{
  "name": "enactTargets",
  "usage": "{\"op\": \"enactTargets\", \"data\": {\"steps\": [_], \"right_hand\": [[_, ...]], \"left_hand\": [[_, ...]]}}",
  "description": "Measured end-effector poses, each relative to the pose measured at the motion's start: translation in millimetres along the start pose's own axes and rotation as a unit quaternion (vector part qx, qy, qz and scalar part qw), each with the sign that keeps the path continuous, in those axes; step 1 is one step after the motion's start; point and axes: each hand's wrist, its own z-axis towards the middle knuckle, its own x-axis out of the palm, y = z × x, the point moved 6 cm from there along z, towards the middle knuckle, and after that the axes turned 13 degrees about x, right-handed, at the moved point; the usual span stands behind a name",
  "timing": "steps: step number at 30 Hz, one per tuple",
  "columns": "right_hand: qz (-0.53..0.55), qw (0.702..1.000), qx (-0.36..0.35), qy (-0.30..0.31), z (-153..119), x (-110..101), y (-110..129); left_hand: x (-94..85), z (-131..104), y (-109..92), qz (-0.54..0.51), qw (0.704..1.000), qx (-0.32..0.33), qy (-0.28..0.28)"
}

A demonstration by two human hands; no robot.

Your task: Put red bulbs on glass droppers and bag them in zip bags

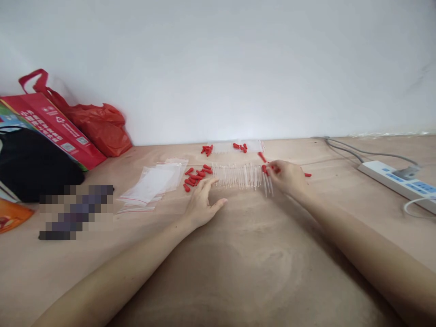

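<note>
A long row of clear, thin dropper tubes (235,175) lies side by side on the wooden table. My left hand (203,204) rests at the row's left end with thumb and fingers apart, holding nothing. Just beyond it is a loose pile of red rubber bulbs (195,177). At the right end of the row, my right hand (288,177) is closed in a pinch at a red rubber bulb (264,169). A few clear tubes (268,185) slant below those fingertips. More red shows around this hand, partly hidden by it.
Clear zip bags (153,184) are spread at left; others lie by the wall with small groups of red bulbs (206,150). A white power strip (402,184) with grey cables is at right. Red bags (98,127) and a black bag (41,163) stand far left, near a pixelated object.
</note>
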Motion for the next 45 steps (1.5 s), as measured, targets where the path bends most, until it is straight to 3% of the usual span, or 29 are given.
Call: {"op": "enactTargets", "data": {"steps": [3,6,15,21,28,32,42,45], "right_hand": [[-0.021,0.993,0.117,0.009,17,4,-34],[-0.052,0.988,0.141,0.029,19,9,-42],[-0.095,0.991,0.088,0.036,13,12,-22],[-0.07,0.992,0.06,0.088,-1,20,-1],[-0.129,0.979,0.078,0.137,-7,25,4],[-0.154,0.971,0.087,0.16,-7,27,5],[-0.168,0.96,0.111,0.193,-10,31,6],[-0.14,0.967,0.119,0.174,-5,26,1]], "left_hand": [[3.6,0,1,0.009,1.0,0.004,0.014],[4.8,1,-1,0.01,1.0,0.011,0.018],[6.9,1,-1,-0.003,0.999,-0.001,0.036],[5.7,3,1,0.034,0.999,-0.004,0.022],[-33.2,19,48,0.172,0.983,-0.06,-0.033],[-35.6,25,62,0.162,0.986,-0.034,-0.006],[-25.4,27,57,0.215,0.975,-0.015,0.052],[-27.2,27,58,0.247,0.967,-0.029,0.06]]}}
